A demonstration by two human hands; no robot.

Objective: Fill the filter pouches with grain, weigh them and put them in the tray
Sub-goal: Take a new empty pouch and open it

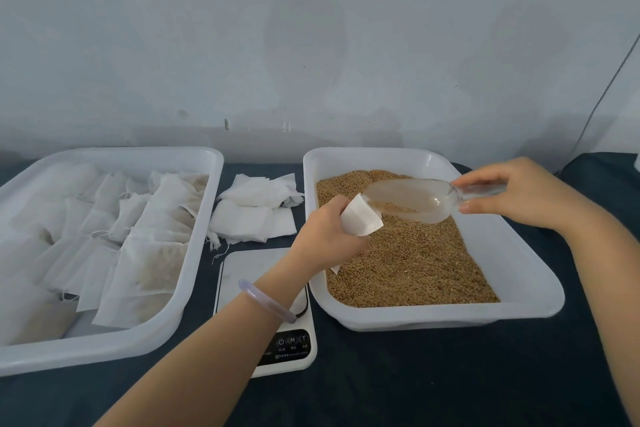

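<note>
My left hand [327, 236] grips a white filter pouch [360, 220] with its mouth turned up and to the right, over the left part of the grain tray [533, 291]. My right hand [512, 192] holds the handle of a clear plastic scoop [412, 199]. The scoop's lip meets the pouch's mouth, and a little grain lies in its bowl. Brown grain [415, 263] fills the tray under both. A white scale [252, 274] sits beneath my left forearm, its platform bare. Filled pouches [152, 263] lie in the left tray [194, 291].
A heap of empty pouches [256, 210] lies on the dark cloth between the two trays, behind the scale. A pale wall rises right behind the trays. A thin cable [602, 97] hangs at the far right. The dark table front is bare cloth.
</note>
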